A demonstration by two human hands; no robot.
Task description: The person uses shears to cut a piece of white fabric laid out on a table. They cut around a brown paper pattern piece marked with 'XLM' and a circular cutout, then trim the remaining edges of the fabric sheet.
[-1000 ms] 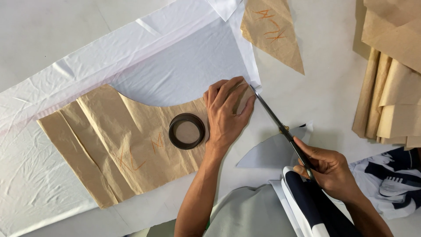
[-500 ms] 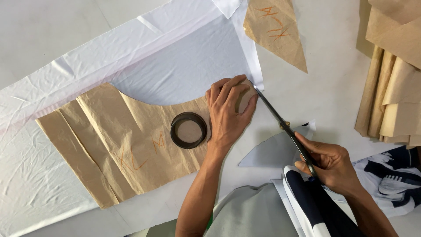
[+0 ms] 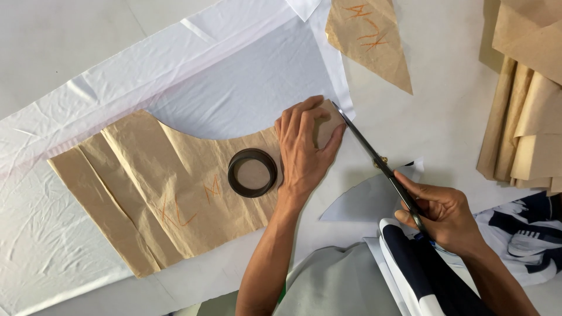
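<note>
A creased brown paper pattern [image 3: 152, 187] with orange marks lies on white fabric [image 3: 246, 88] spread over the table. My left hand [image 3: 304, 146] presses flat on the pattern's right end, fingers spread. A dark ring-shaped weight [image 3: 252, 172] sits on the pattern just left of that hand. My right hand [image 3: 442, 213] grips the handles of long black scissors [image 3: 374, 155]. Their blades run up along the pattern's right edge, with the tip at the top corner by my left fingertips. A cut-off piece of white fabric [image 3: 366, 199] lies under the scissors.
A second brown paper piece [image 3: 369, 38] with orange marks lies at the top. A stack of brown paper patterns [image 3: 527, 117] fills the right edge. Dark blue and white cloth [image 3: 527, 240] lies at the lower right, grey cloth [image 3: 333, 287] at the bottom.
The scissors have advanced slightly up along the pattern's right edge, and my right hand has moved with them. My left hand stays pressed on the pattern.
</note>
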